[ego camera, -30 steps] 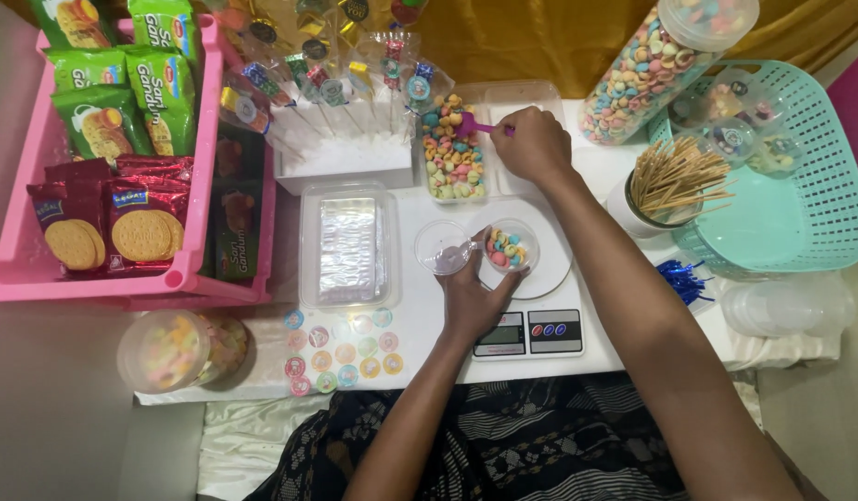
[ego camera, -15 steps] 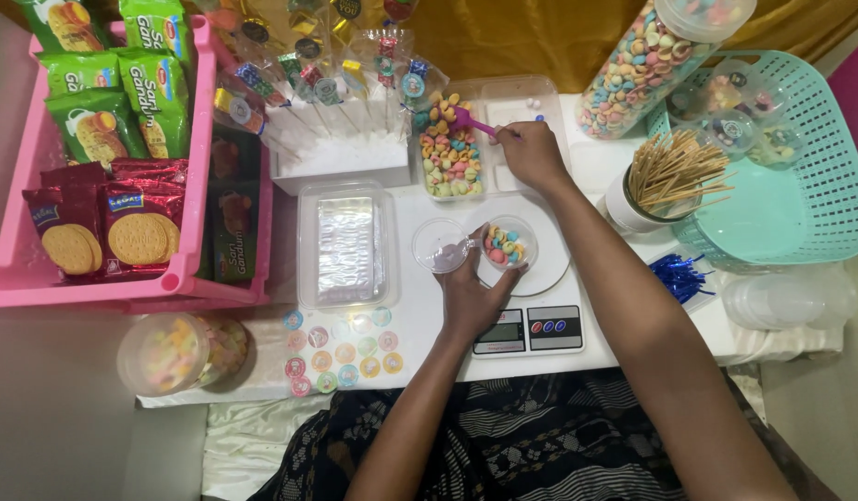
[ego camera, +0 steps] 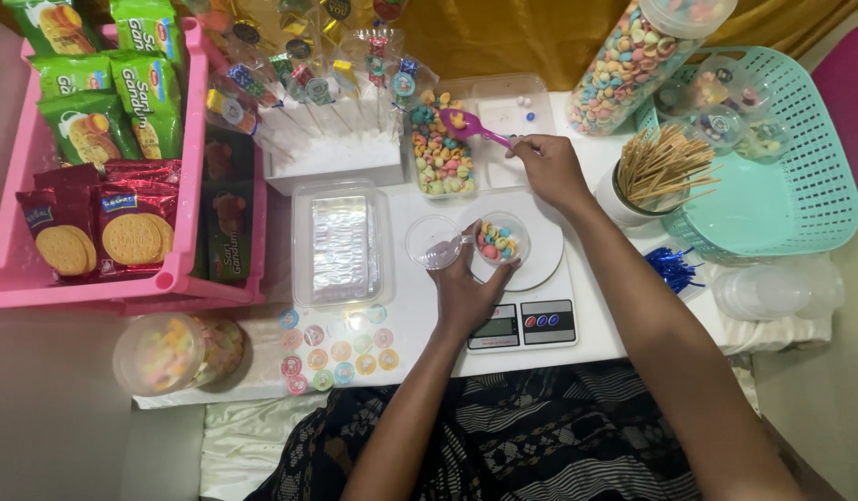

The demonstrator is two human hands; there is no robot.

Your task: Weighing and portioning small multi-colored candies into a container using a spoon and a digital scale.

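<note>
1. Head view, landmark: white digital kitchen scale (ego camera: pixel 524 320), flat on the table in front of the seated person.
2. On the scale's round platter: small clear plastic cup (ego camera: pixel 499 239), partly filled with pastel ring-shaped cereal pieces. Judged very light, thin-walled, easily squashed or tipped; best gripped low around the side wall, gently.
3. Left hand (ego camera: pixel 466 289), just left of the platter: thumb and fingertips curled against the cup's near wall, steadying it rather than lifting.
4. Just left of the scale, beside the cup: clear round lid (ego camera: pixel 435 243), lying empty.
5. Right hand (ego camera: pixel 551 169), behind the scale: fingers pinched shut on the handle end of a purple plastic scoop (ego camera: pixel 468 125). Scoop judged stiff, light, shallow; contents loose and prone to rolling off if tilted.
6. Behind the scale, under the scoop bowl: clear rectangular tray (ego camera: pixel 440 148) heaped with the same cereal pieces; dry, brittle, crushable.
7. Right of the scale: white holder of wooden sticks (ego camera: pixel 665 172); teal basket (ego camera: pixel 800 199) beyond it.
</note>
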